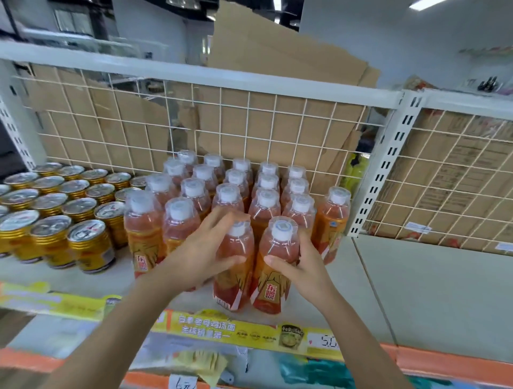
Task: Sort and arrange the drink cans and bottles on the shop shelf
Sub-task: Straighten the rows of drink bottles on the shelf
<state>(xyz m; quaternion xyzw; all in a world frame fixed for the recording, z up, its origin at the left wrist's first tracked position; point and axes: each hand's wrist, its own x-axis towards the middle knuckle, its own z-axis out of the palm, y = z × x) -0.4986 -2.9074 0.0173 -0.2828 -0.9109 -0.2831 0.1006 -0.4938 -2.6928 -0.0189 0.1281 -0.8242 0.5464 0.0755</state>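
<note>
Shelf (416,277), front edge: two orange bottles stood touching. Left hand (200,250) gripped the left bottle (234,277); right hand (304,268) gripped the right bottle (274,280). Gold cans (55,211) stood further left.

shelf rail (194,76): white metal, runs across the top
wire grid (249,125): white, at the back
cardboard (277,50): brown, behind the grid
wall (388,41): pale
ceiling light (420,4): long, bright

My left forearm (133,327) and right forearm (356,333) are bare from the lower edge of view up to the wrists, slim and smooth. My left hand (200,258) and right hand (304,268) are bare as well, with slender fingers; the left fingertips are blurred.
</note>
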